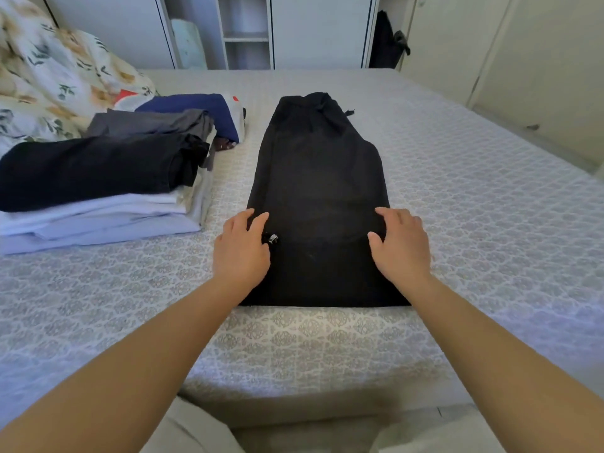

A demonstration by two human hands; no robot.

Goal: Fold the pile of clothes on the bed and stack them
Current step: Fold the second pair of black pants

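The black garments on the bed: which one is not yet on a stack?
The black trousers lying flat alone under both hands; the other black garment tops the left stack.

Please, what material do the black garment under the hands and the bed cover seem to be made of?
Black garment: probably a soft woven or knit cloth, matte; it lies flat, shows no shine and gathers at the far end. Bed cover: seemingly a thin printed or woven textile, matte, with a repeating grey ornament pattern and light creases. The exact fibre of either cannot be told.
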